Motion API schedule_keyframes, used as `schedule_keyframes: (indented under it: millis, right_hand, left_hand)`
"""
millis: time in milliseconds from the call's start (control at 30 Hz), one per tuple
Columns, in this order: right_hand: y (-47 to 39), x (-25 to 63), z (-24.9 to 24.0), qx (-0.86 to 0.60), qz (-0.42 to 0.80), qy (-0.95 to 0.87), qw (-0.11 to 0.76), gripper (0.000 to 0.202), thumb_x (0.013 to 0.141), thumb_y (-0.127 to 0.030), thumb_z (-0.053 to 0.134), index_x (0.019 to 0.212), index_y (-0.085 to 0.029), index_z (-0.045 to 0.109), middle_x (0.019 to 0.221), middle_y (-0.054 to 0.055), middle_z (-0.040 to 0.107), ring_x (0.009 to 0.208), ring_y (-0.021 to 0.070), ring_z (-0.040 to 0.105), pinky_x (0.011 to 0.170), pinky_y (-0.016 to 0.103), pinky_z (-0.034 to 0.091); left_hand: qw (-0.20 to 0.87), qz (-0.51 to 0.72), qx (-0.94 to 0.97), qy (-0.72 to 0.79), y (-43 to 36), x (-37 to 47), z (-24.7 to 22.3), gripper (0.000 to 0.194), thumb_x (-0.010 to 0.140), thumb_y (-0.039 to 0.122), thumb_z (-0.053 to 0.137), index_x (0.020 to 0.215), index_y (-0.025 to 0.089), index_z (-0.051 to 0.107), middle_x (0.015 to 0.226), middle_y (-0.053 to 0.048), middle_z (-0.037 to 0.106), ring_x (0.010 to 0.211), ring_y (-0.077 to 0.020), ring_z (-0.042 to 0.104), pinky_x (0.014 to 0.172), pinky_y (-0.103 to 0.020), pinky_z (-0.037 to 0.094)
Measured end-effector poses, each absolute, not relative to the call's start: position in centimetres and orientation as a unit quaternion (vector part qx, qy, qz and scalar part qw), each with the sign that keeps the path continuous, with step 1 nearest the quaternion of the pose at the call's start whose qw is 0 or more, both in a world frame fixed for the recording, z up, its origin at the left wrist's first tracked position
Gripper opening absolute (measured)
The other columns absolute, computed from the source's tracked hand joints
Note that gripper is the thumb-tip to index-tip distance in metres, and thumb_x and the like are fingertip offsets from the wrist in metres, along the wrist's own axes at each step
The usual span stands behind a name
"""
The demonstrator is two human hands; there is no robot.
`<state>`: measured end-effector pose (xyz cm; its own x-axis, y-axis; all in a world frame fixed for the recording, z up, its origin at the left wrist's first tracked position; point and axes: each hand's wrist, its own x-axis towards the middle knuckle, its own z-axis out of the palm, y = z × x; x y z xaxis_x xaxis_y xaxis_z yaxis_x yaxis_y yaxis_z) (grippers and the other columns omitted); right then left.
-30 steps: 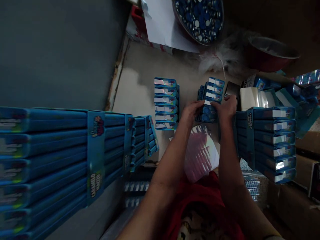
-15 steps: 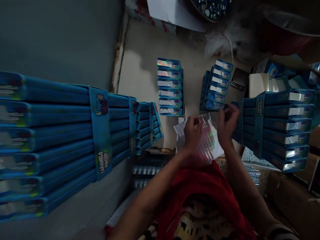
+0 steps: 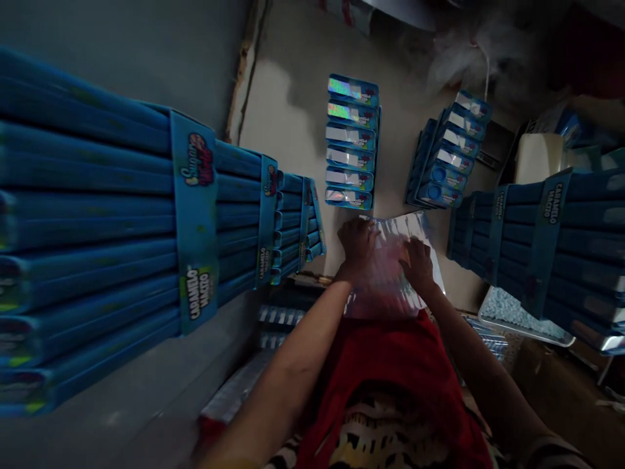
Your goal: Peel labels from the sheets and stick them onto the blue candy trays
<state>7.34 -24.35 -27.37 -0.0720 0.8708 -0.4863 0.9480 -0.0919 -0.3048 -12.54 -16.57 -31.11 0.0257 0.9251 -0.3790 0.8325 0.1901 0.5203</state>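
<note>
In front of my lap lies a shiny, clear sheet of strip-like plastic (image 3: 388,286) over something white. My left hand (image 3: 359,247) rests on its upper left edge with the fingers stretched over it. On the right part of the same sheet lies my right hand (image 3: 418,266), its thumb apart from its fingers. The dim light blurs the fingertips. Just beyond the left hand stands a bundle of blue packs (image 3: 349,156) with shiny labels. A second blue bundle (image 3: 449,153) stands beyond the right hand.
Tall banded stacks of blue boxes (image 3: 198,221) line the left side. More banded boxes (image 3: 517,228) stand at the right, near a tray of pale blue pellets (image 3: 522,316). Crumpled clear plastic (image 3: 459,58) lies at the back.
My right hand has come down from the raised position at the right onto the plastic sheet. My left hand has moved to its upper left edge. The sheet now lies flatter, and the camera view has shifted.
</note>
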Motion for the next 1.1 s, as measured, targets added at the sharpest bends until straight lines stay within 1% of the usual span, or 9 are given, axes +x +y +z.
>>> schedule_keyframes:
  millis: [200, 367, 500, 767, 833, 900, 967, 1033, 1100]
  right_hand:
    - [-22.0, 5.7, -26.4, 0.688, -0.270, 0.668, 0.091, 0.048, 0.099, -0.022, 0.055, 0.146, -0.015, 0.057, 0.151, 0.021, 0.056, 0.131, 0.0369, 0.050, 0.103, 0.049, 0.046]
    - [-19.7, 4.0, -27.0, 0.603, -0.269, 0.749, 0.050, 0.053, 0.104, -0.019, 0.041, 0.157, -0.018, 0.048, 0.159, 0.017, 0.052, 0.133, 0.0351, 0.049, 0.109, 0.051, 0.040]
    - [-18.8, 3.1, -28.5, 0.562, -0.271, 0.779, 0.051, 0.056, 0.108, -0.020, 0.034, 0.163, -0.016, 0.041, 0.164, 0.016, 0.047, 0.140, 0.0348, 0.045, 0.110, 0.050, 0.039]
    - [-21.1, 3.8, -29.5, 0.503, -0.278, 0.817, 0.040, 0.057, 0.105, -0.014, 0.037, 0.161, -0.016, 0.044, 0.165, 0.016, 0.046, 0.147, 0.0338, 0.041, 0.116, 0.051, 0.035]
    - [-22.5, 4.6, -28.7, 0.486, -0.295, 0.822, 0.039, 0.050, 0.104, -0.013, 0.041, 0.151, -0.016, 0.057, 0.153, 0.015, 0.059, 0.139, 0.0321, 0.048, 0.113, 0.048, 0.036]
    - [-23.8, 5.3, -27.4, 0.491, -0.312, 0.812, 0.036, 0.037, 0.104, -0.016, 0.044, 0.130, -0.017, 0.071, 0.128, 0.014, 0.072, 0.124, 0.0302, 0.056, 0.106, 0.044, 0.040]
    - [-24.4, 5.5, -25.9, 0.529, -0.318, 0.786, 0.021, 0.031, 0.106, -0.024, 0.047, 0.115, -0.017, 0.075, 0.109, 0.013, 0.074, 0.111, 0.0289, 0.058, 0.099, 0.041, 0.042]
    - [-24.0, 5.3, -24.5, 0.575, -0.316, 0.754, 0.001, 0.033, 0.107, -0.034, 0.049, 0.120, -0.016, 0.074, 0.103, 0.013, 0.073, 0.105, 0.0282, 0.059, 0.095, 0.040, 0.042]
    - [-22.6, 4.6, -23.7, 0.598, -0.312, 0.738, -0.005, 0.042, 0.108, -0.040, 0.047, 0.136, -0.017, 0.067, 0.106, 0.013, 0.073, 0.104, 0.0286, 0.059, 0.095, 0.040, 0.041]
  left_hand:
    - [0.337, 0.058, 0.624, 0.702, -15.7, -12.6, -31.4, 0.022, 0.097, 0.032, 0.058, 0.096, 0.019, 0.076, 0.116, -0.018, 0.072, 0.114, -0.0387, 0.059, 0.095, -0.048, 0.041]
    - [0.426, 0.090, 0.592, 0.678, -15.2, -13.3, -31.2, 0.018, 0.094, 0.027, 0.059, 0.095, 0.021, 0.076, 0.102, -0.011, 0.078, 0.102, -0.0305, 0.068, 0.095, -0.042, 0.047]
    - [0.527, 0.174, 0.511, 0.656, -15.2, -13.9, -31.6, 0.015, 0.086, 0.022, 0.061, 0.091, 0.022, 0.075, 0.103, -0.006, 0.080, 0.101, -0.0247, 0.071, 0.097, -0.036, 0.051]
    - [0.552, 0.244, 0.412, 0.683, -15.8, -14.1, -32.2, 0.017, 0.077, 0.018, 0.065, 0.092, 0.019, 0.072, 0.097, -0.007, 0.079, 0.094, -0.0227, 0.072, 0.091, -0.034, 0.054]
    - [0.553, 0.244, 0.408, 0.684, -15.8, -14.3, -32.0, 0.014, 0.077, 0.019, 0.065, 0.091, 0.019, 0.071, 0.094, -0.006, 0.078, 0.092, -0.0216, 0.072, 0.091, -0.033, 0.054]
    - [0.548, 0.248, 0.420, 0.680, -15.7, -14.5, -31.6, 0.013, 0.079, 0.019, 0.065, 0.091, 0.019, 0.071, 0.095, -0.006, 0.078, 0.093, -0.0213, 0.072, 0.092, -0.033, 0.053]
    - [0.544, 0.251, 0.434, 0.673, -15.6, -14.6, -31.2, 0.014, 0.081, 0.019, 0.065, 0.094, 0.019, 0.072, 0.099, -0.006, 0.079, 0.096, -0.0218, 0.072, 0.094, -0.034, 0.053]
    - [0.543, 0.249, 0.443, 0.668, -15.5, -14.5, -30.8, 0.015, 0.083, 0.019, 0.064, 0.096, 0.020, 0.072, 0.101, -0.007, 0.079, 0.098, -0.0227, 0.073, 0.095, -0.035, 0.053]
    - [0.542, 0.245, 0.446, 0.669, -15.6, -14.3, -30.4, 0.016, 0.083, 0.018, 0.063, 0.097, 0.021, 0.071, 0.102, -0.007, 0.079, 0.099, -0.0231, 0.073, 0.094, -0.035, 0.054]
